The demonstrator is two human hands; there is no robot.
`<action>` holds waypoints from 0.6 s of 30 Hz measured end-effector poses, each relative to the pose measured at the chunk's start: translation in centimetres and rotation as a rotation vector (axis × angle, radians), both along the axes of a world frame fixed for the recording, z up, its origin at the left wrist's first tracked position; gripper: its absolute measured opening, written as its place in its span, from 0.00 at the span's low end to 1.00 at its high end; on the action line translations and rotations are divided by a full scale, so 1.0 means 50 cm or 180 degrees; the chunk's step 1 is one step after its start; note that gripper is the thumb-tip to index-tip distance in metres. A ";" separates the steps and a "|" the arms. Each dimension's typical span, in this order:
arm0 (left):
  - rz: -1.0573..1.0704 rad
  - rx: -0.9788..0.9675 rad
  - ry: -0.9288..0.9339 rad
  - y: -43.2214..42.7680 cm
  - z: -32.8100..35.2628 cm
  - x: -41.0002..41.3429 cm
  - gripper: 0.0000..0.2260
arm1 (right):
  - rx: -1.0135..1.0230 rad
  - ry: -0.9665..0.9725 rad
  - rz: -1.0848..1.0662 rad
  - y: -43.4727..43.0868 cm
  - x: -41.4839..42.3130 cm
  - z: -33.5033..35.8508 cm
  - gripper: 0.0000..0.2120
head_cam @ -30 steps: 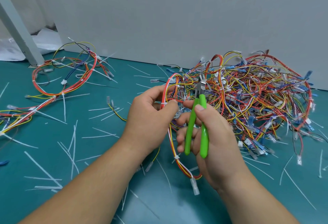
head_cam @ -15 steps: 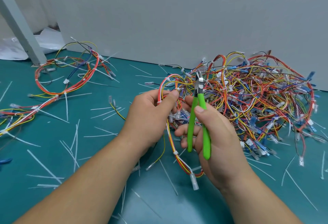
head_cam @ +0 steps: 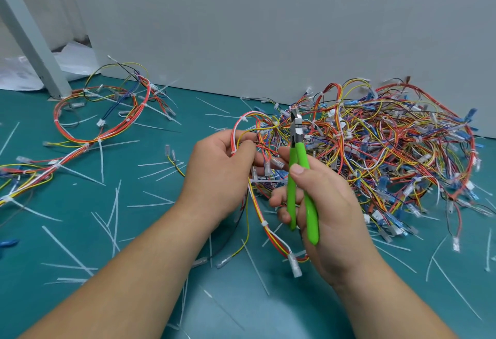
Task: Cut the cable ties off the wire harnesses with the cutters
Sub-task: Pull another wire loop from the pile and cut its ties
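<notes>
Harness and cutters, frame centre.
Left hand [head_cam: 222, 175] pinches thin red-white wire harness [head_cam: 258, 205]; right hand [head_cam: 331, 218] grips cutters [head_cam: 302, 157] by 2 glossy green handles.

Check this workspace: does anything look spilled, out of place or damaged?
White cable-tie offcuts lie scattered all over the teal mat, left of and in front of the tangled harness pile. That litter fits the cutting job; the cutters and held harness show no visible damage.
</notes>
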State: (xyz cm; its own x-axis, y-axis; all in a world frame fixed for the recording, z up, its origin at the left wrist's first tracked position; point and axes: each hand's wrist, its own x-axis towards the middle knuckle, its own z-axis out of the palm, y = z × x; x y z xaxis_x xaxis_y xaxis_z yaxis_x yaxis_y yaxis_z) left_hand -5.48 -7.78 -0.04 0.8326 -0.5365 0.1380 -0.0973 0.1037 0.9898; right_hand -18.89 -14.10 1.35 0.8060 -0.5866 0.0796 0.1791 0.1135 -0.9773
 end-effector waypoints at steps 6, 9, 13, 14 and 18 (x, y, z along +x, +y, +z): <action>-0.0197 -0.0045 0.0325 0.002 0.000 0.002 0.12 | -0.0136 0.0098 -0.0073 -0.002 0.000 0.000 0.17; -0.0198 0.0012 0.0242 0.004 0.003 0.005 0.13 | -0.0203 0.0052 -0.0030 -0.003 0.000 -0.001 0.16; -0.0158 0.0089 0.0055 0.007 0.004 0.007 0.14 | -0.0236 0.0019 -0.0023 -0.005 -0.001 -0.005 0.15; -0.0192 0.0075 0.0131 0.008 0.003 0.008 0.13 | -0.0227 0.0021 -0.0053 -0.006 -0.001 -0.005 0.15; -0.0490 0.0016 0.0511 0.012 0.005 0.010 0.08 | -0.0188 0.0023 -0.0057 -0.011 0.000 -0.009 0.15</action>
State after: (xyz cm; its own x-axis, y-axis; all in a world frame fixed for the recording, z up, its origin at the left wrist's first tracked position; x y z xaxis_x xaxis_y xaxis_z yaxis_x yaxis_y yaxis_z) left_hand -5.00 -7.20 0.20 0.7518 -0.6594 0.0072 0.0783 0.1000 0.9919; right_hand -18.88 -14.63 0.93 0.7960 -0.5955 0.1088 0.1736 0.0524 -0.9834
